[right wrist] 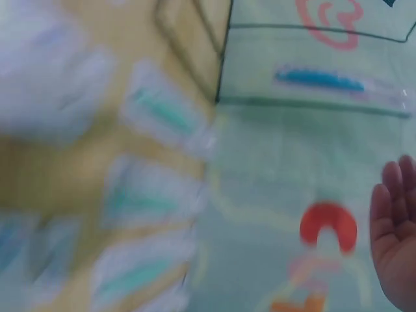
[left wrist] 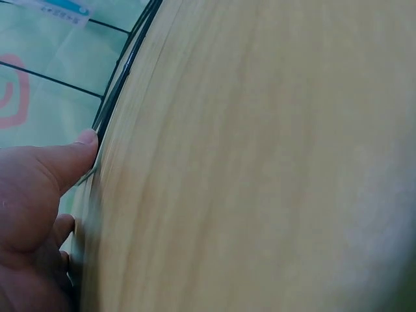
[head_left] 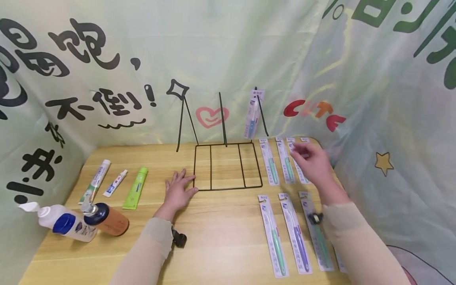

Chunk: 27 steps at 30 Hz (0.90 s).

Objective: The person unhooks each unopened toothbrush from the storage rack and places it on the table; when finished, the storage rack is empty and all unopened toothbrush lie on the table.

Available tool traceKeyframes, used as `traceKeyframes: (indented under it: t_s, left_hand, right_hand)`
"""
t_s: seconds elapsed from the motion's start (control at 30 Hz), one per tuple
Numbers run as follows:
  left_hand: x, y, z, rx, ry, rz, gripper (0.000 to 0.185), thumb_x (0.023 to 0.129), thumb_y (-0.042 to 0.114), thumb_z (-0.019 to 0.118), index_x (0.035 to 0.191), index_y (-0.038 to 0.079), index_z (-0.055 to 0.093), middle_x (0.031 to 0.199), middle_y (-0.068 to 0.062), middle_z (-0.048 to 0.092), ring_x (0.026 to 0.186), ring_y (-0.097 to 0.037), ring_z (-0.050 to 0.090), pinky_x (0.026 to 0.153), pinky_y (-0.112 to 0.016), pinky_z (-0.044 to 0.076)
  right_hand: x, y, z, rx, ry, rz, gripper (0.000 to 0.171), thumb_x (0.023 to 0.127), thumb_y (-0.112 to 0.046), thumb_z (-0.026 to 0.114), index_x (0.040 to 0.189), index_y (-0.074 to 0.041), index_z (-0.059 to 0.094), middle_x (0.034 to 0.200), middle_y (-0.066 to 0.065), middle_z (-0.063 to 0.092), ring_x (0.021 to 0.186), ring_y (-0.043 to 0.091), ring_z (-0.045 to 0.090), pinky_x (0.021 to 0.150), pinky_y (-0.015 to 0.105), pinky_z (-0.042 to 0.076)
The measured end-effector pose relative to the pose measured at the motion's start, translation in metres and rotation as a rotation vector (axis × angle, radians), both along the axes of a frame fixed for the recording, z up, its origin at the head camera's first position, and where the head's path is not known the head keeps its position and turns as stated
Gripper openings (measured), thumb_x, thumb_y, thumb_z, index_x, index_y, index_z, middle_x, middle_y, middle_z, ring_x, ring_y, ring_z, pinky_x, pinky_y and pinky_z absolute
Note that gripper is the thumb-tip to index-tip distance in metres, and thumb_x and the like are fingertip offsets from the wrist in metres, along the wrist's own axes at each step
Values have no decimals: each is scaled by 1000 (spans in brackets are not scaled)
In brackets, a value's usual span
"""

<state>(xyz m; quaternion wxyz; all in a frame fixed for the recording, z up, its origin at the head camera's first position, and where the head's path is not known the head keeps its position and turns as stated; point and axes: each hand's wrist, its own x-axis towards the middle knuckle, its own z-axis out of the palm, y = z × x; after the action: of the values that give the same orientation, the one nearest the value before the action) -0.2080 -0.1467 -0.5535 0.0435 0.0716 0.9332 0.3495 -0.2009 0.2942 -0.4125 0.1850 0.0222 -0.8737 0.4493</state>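
A black wire display rack (head_left: 211,166) stands on the table, its upright prongs rising against the backdrop. One packaged toothbrush (head_left: 252,114) with a blue part hangs on its right prong. My left hand (head_left: 177,193) rests at the rack's left side with fingers spread; in the left wrist view the thumb (left wrist: 81,146) presses against the black wire. Over the back row of packaged toothbrushes (head_left: 269,163), right of the rack, my right hand (head_left: 313,161) is raised. It holds nothing, and its fingers (right wrist: 394,188) are loosely bent in the right wrist view. It partly covers the packs beneath.
A front row of packaged toothbrushes (head_left: 274,237) lies nearer me, partly under my right sleeve. At the left lie two toothpaste tubes (head_left: 96,180) (head_left: 115,183) and a green tube (head_left: 136,188). A white pump bottle (head_left: 76,229) and a brown pump bottle (head_left: 110,223) are in front of them.
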Motion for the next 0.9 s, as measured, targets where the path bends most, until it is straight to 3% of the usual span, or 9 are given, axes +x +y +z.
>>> traceKeyframes:
  t_s: [0.2, 0.37, 0.5, 0.73, 0.9]
  left_hand:
    - [0, 0, 1, 12, -1, 5, 56, 101, 31, 74, 151, 12, 59, 174, -19, 20, 161, -44, 3, 121, -71, -13]
    - [0, 0, 1, 2, 0, 11, 56, 100, 31, 74, 151, 13, 60, 174, -18, 21, 161, -43, 4, 122, -70, -13]
    - [0, -1, 1, -11, 17, 18, 56, 100, 33, 75, 150, 13, 61, 174, -18, 22, 161, -44, 6, 122, -70, -12]
    - [-1, 0, 1, -16, -5, 10, 58, 100, 35, 75, 152, 14, 59, 174, -17, 21, 161, -43, 3, 122, -69, -13]
    - [0, -1, 1, -18, -1, 15, 58, 100, 34, 75, 152, 13, 59, 174, -17, 22, 161, -43, 4, 123, -69, -12]
  right_hand:
    - [-72, -52, 23, -305, 24, 94, 50, 99, 2, 69, 147, 2, 57, 137, 24, 66, 120, 30, 67, 104, 34, 55]
    - [-107, -83, 29, -454, -5, 118, 59, 100, 10, 63, 155, -2, 48, 144, 27, 60, 128, 40, 61, 112, 45, 50]
    - [-119, -101, 27, -518, -23, 90, 59, 99, 12, 61, 154, -4, 49, 141, 27, 62, 124, 34, 63, 110, 39, 50]
    - [-125, -116, 20, -460, -55, -60, 44, 103, 5, 59, 146, -2, 57, 132, 24, 69, 116, 25, 64, 104, 36, 51]
    - [-128, -115, 14, -457, -15, -86, 37, 102, 4, 63, 139, -1, 64, 126, 25, 71, 108, 22, 66, 99, 34, 53]
